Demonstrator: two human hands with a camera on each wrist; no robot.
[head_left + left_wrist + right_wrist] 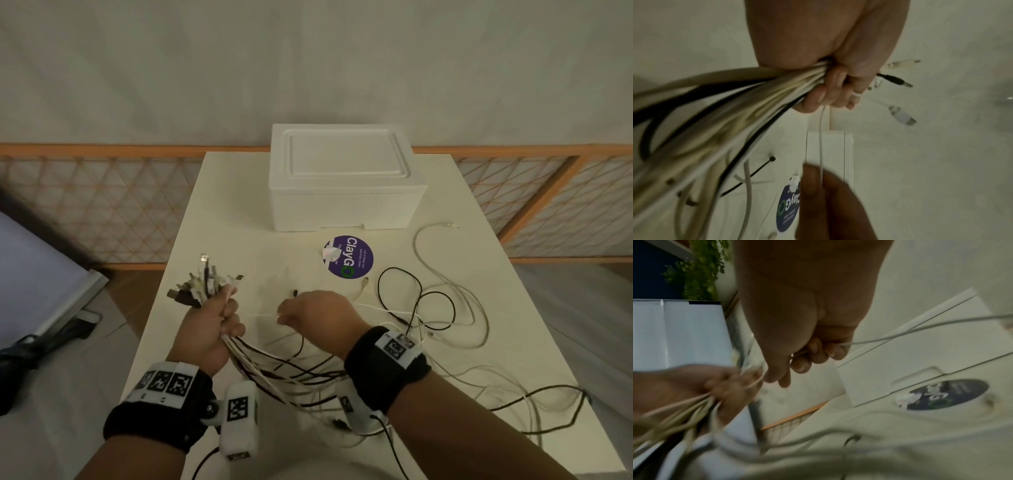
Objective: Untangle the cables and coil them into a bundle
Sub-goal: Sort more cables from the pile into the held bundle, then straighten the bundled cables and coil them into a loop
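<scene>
Dim, flat indoor light, greenish-grey cast, source unseen. Head view fairly sharp, edges bowed by wide lens. Wrist views noisy; cables (719, 104) smeared, foreground soft.

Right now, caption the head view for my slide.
Left hand grips gathered cables; right hand pinches one white cable over the table.

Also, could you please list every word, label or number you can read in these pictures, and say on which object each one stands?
"ClayGO": large white letters, the O green, on the round purple sticker on the table.
Small print beside it on the sticker: too small to read with certainty.
Black-and-white square marker codes on the wristbands: patterns, no readable text.
White foam box: no text visible.
Wrist views: the sticker is blurred, nothing more to read.
</scene>
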